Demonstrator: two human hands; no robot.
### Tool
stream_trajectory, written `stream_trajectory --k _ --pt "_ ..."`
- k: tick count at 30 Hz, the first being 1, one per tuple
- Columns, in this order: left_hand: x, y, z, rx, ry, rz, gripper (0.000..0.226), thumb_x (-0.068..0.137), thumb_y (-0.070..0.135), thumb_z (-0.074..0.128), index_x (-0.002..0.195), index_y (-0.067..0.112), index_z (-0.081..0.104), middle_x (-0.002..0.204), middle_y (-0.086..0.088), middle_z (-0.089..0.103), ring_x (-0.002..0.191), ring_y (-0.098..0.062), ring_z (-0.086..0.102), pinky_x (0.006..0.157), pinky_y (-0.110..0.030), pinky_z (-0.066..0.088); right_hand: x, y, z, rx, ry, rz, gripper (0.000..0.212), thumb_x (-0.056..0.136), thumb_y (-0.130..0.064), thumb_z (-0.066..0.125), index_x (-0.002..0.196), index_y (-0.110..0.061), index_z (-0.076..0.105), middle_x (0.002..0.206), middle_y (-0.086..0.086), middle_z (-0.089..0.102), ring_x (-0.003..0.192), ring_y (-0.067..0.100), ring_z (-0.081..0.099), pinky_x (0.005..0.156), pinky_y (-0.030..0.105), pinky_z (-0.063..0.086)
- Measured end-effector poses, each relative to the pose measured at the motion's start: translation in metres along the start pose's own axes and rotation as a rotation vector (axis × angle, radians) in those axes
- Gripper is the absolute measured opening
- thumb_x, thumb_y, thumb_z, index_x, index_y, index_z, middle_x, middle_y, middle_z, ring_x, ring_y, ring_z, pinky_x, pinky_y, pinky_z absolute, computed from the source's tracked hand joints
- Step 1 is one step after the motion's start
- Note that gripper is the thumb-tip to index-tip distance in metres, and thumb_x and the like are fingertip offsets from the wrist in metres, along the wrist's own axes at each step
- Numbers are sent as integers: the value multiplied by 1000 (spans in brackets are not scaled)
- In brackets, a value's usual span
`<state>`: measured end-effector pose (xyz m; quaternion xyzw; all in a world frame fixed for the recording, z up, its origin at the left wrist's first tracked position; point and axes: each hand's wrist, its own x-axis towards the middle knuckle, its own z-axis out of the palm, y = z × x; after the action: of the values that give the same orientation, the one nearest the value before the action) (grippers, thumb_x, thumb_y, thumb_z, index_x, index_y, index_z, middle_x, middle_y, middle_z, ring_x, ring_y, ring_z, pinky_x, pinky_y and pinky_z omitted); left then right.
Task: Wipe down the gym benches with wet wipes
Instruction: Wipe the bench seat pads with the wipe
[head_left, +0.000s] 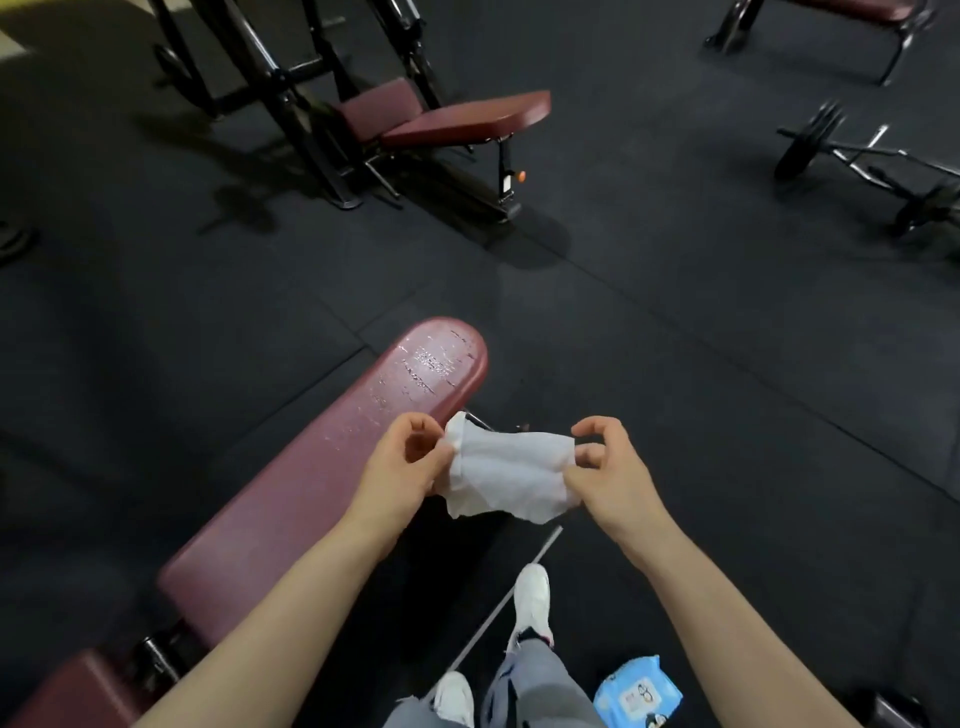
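Gym floor: dark rubber matting, seams visible. Head view, sole view. Item one, near bench: long maroon pad, its surface scuffed and cracked towards the rounded far end, running diagonally from lower left; taken here as landmark. Item two, wet wipe: white, partly unfolded, crumpled, held in the air just beside the near bench's right edge, not touching the pad. Item three, left hand: fingers curled, pinching the wipe's left edge, over the pad's edge. Item four, right hand: thumb and fingers pinching the wipe's right edge, remaining fingers loosely bent, off the bench to its right. Item five, wipes pack: blue, at the bottom edge of view, right of the bench, beside the person's leg and white shoes. Item six, second bench: maroon, on black frame, well beyond the near bench. Barbell on the floor, far right. Risk, judged: the thin wet sheet may tear if pulled apart too hard, or slip and fall onto the floor; the cracked pad surface may snag it during wiping.
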<state>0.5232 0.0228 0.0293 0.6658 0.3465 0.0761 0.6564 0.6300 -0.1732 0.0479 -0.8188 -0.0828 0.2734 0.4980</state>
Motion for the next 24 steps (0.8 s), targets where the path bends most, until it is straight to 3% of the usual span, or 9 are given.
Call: stream_trajectory --k 3,5,8,11,13,16,19,21,24 --pt "27 3 3 70 43 32 13 91 11 64 87 23 68 79 11 68 65 -7 58 63 -26 50 35 -5 2 -100 37 -91 27 86 -6 53 98 -28 46 77 6 61 61 8 50 50 12 41" --pt "46 8 7 102 58 40 16 89 13 68 93 27 72 89 14 72 80 -5 66 76 -25 53 62 -8 -1 -137 17 -153 26 86 -6 52 89 -31 54 74 -1 60 60 4 49 53 13 41" --pt "75 16 15 249 89 95 30 83 8 72 104 29 70 101 16 69 91 6 63 78 -10 48 104 -15 -10 -162 -124 -160 31 90 -7 51 93 -31 70 92 -17 67 87 -5 60 70 7 44" --pt "104 23 20 515 92 182 36 80 9 74 108 31 66 107 21 57 93 11 56 76 0 41 140 -24 -17 -226 -250 -190 25 87 -15 64 104 -33 66 106 -18 62 97 -2 56 77 5 41" --pt "123 25 21 643 79 219 27 82 15 74 105 29 69 101 19 56 91 9 54 77 -3 40 166 -28 -21 -355 -285 -270 26 85 -18 68 106 -33 66 99 -15 59 89 -4 54 73 4 38" --pt "149 24 17 723 94 251 7 87 27 71 94 27 73 93 14 54 85 -3 56 78 -22 46 204 -33 -23 -516 -285 -410 12 88 -22 67 96 -28 74 86 -13 54 83 1 51 71 11 35" --pt "171 19 14 769 157 203 14 89 38 66 85 26 71 104 15 53 97 -5 51 84 -25 42 238 -35 -18 -622 -321 -428 13 90 -28 65 92 -21 76 115 -15 55 115 8 44 87 15 30" --pt "185 17 18 775 207 102 23 90 43 61 78 24 65 101 13 60 97 -8 54 81 -26 43 253 -38 -7 -629 -296 -362 16 90 -26 62 84 -17 74 127 -8 56 124 11 46 92 21 34" --pt "203 23 30 684 332 -39 26 92 46 56 80 24 63 82 9 67 82 -14 62 70 -36 52 265 -47 21 -527 -226 -270 20 88 -22 55 71 -14 61 89 -3 69 86 18 63 70 28 48"
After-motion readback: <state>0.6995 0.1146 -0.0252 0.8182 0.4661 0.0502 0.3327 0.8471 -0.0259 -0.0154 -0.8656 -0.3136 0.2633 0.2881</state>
